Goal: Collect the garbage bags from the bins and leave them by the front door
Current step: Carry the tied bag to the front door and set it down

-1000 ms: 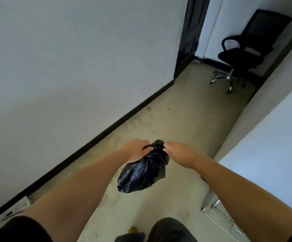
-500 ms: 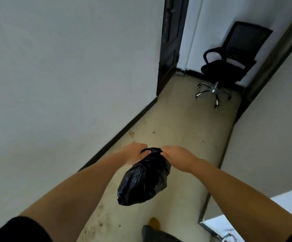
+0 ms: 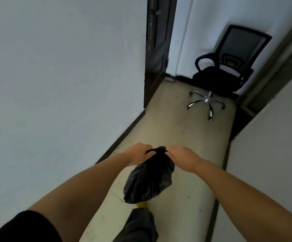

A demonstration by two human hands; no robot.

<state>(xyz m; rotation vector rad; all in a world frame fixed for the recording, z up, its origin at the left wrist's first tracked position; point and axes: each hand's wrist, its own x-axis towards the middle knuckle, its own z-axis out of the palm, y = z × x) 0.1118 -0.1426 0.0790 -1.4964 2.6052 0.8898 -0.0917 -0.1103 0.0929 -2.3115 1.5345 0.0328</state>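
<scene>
A small black garbage bag (image 3: 149,179) hangs in front of me above the corridor floor, bulging at the bottom. My left hand (image 3: 138,156) grips the gathered top of the bag from the left. My right hand (image 3: 181,158) grips the same neck from the right, fingers curled into the plastic. The fingertips of both hands are hidden in the folds.
I stand in a narrow corridor with a white wall (image 3: 63,84) on the left and another wall (image 3: 271,154) on the right. A dark door (image 3: 156,49) stands ahead on the left. A black office chair (image 3: 225,74) sits at the far end. My leg (image 3: 138,226) shows below.
I have walked forward along the corridor; the door and chair have come closer. Both hands keep their hold on the bag's neck, and the bag hangs a little lower.
</scene>
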